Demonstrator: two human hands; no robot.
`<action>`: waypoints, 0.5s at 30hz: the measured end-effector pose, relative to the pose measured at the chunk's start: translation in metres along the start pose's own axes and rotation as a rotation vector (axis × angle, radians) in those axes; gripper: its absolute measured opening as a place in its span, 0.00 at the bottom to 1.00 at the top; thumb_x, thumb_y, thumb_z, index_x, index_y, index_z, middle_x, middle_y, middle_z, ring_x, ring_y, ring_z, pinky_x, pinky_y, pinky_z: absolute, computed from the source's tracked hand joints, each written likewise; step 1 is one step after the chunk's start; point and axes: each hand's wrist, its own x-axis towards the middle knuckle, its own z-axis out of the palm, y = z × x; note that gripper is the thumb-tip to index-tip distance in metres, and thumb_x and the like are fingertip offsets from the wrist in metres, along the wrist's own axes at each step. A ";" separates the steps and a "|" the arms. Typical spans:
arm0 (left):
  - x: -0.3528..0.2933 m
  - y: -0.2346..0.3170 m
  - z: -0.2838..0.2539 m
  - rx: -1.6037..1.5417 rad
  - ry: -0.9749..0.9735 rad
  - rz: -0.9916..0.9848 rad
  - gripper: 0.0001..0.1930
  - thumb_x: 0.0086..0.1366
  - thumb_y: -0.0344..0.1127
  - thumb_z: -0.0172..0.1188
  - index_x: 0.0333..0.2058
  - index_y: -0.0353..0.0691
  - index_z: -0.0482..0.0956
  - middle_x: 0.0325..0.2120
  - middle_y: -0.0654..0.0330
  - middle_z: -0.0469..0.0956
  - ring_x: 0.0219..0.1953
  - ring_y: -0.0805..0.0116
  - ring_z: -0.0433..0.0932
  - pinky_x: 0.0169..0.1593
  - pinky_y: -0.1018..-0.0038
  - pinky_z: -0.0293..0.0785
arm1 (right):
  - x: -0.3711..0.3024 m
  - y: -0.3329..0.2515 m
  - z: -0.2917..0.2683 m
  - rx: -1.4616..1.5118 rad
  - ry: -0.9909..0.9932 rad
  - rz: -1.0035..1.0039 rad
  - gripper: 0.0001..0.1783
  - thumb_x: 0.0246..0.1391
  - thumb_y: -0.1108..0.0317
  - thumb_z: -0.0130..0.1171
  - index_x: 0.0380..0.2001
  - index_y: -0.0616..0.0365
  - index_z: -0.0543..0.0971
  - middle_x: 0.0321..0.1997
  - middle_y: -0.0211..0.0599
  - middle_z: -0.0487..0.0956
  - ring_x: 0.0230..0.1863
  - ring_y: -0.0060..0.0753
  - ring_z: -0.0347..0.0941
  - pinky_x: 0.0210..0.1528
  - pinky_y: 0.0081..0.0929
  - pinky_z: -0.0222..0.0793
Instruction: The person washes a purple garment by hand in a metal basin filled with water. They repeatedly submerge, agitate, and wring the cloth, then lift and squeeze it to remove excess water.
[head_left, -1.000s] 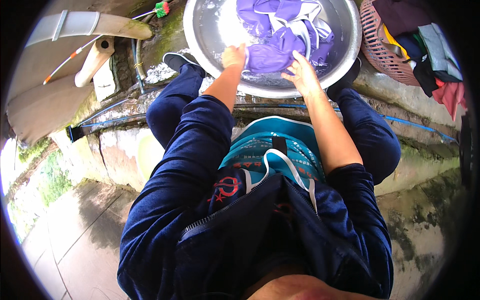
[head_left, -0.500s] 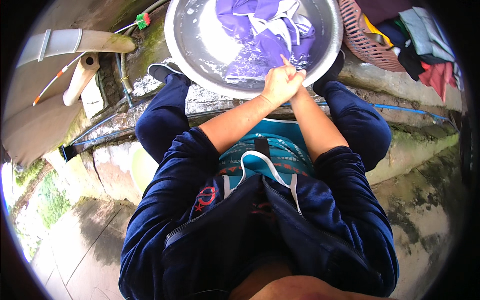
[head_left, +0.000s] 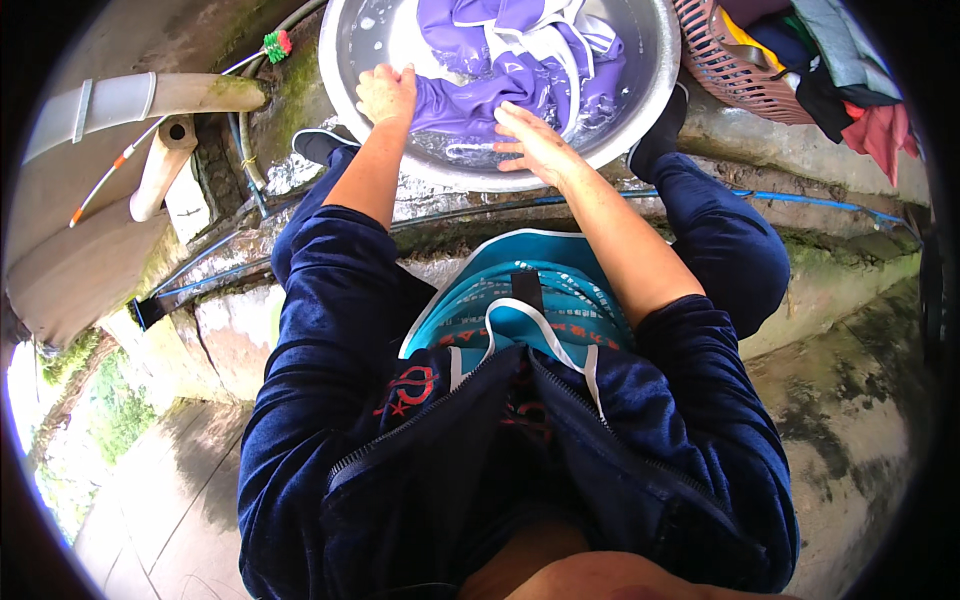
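Note:
A purple garment with white trim point(head_left: 465, 103) lies wet and crumpled in water inside a round metal basin point(head_left: 455, 178). My left hand point(head_left: 388, 94), at the basin's left side, is closed on a stretched-out end of the garment. Over the near part of the cloth is my right hand point(head_left: 535, 145), its fingers spread and nothing gripped in them. It is close to the purple fabric; whether the fingertips touch it I cannot tell.
A pink slatted basket point(head_left: 745, 75) heaped with clothes point(head_left: 835, 60) stands at the far right. Pale pipes point(head_left: 170, 95) and a thin striped stick point(head_left: 122, 158) are on the left. Blue tubing point(head_left: 800, 201) runs along the stone ledge. My feet flank the basin.
My hands were together at the basin's near right edge. They have parted: the left moved left and took the garment's end, the right opened. The cloth is drawn out leftward.

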 end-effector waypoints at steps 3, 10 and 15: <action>-0.010 0.009 0.027 -0.035 -0.150 0.062 0.40 0.51 0.72 0.57 0.55 0.51 0.71 0.62 0.40 0.55 0.61 0.38 0.60 0.60 0.52 0.62 | 0.009 0.014 -0.006 -0.051 0.114 0.065 0.47 0.57 0.51 0.59 0.70 0.52 0.45 0.66 0.59 0.58 0.55 0.53 0.71 0.47 0.49 0.75; -0.045 0.030 0.092 0.102 -0.645 0.174 0.45 0.53 0.74 0.53 0.64 0.56 0.61 0.68 0.42 0.41 0.68 0.37 0.46 0.67 0.52 0.51 | 0.028 0.024 -0.037 0.243 0.289 0.034 0.45 0.59 0.51 0.57 0.69 0.47 0.43 0.60 0.58 0.63 0.52 0.56 0.70 0.48 0.54 0.74; -0.025 -0.009 0.125 0.410 -0.767 0.150 0.31 0.64 0.60 0.49 0.59 0.46 0.69 0.63 0.49 0.60 0.65 0.45 0.57 0.64 0.53 0.58 | 0.031 0.026 -0.043 0.250 0.300 0.076 0.38 0.61 0.50 0.53 0.68 0.44 0.50 0.58 0.56 0.66 0.53 0.53 0.69 0.50 0.53 0.73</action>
